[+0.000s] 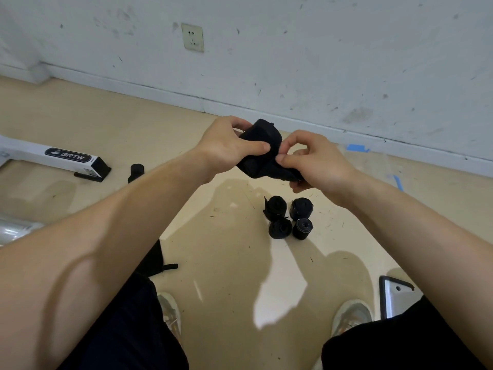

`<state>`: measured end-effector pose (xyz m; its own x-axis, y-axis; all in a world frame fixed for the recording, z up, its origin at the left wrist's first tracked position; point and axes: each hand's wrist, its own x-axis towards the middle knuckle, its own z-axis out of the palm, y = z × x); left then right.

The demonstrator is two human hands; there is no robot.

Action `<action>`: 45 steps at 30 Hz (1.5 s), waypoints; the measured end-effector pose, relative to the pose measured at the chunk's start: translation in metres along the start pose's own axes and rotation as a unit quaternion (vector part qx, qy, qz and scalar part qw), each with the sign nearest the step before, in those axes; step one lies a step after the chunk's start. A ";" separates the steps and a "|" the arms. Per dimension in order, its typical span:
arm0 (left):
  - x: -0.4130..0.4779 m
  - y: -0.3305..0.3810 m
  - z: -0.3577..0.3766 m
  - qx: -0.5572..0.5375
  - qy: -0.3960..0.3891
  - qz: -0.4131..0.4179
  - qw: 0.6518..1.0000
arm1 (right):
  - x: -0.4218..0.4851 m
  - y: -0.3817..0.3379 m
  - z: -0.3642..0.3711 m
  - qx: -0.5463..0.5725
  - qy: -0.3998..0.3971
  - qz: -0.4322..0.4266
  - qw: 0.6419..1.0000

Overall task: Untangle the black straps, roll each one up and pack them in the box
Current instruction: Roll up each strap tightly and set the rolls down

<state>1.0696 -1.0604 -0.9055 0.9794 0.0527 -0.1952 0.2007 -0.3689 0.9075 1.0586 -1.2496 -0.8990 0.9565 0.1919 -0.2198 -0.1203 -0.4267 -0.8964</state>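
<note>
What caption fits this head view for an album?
Left hand and right hand grip a bundled strap, with four rolls on the floor.

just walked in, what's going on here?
A person holds a black strap in mid-air with both hands: the left hand grips its upper part and the right hand pinches the lower part. Four rolled straps sit grouped on the floor below. One more black roll lies to the left, near the white BRTW box. No roll can be seen packed in the box yet.
</note>
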 end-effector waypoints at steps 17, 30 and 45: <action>0.003 -0.001 -0.015 -0.027 -0.038 -0.074 0.996 | -0.001 0.002 -0.026 0.137 -0.187 -0.038 0.972; -0.021 0.006 0.011 -0.155 -0.150 -0.106 0.971 | 0.007 0.002 -0.017 -0.017 -0.005 -0.217 0.976; -0.031 0.009 0.030 -0.226 -0.151 -0.103 0.957 | 0.013 0.010 -0.011 -0.030 0.106 -0.166 0.980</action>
<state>1.0403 -1.0930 -0.9026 0.8801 -0.2138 -0.4240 0.4454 0.0624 0.8931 1.0732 -1.2605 -0.9064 0.9749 0.1436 0.1701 0.2159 -0.4239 -0.8796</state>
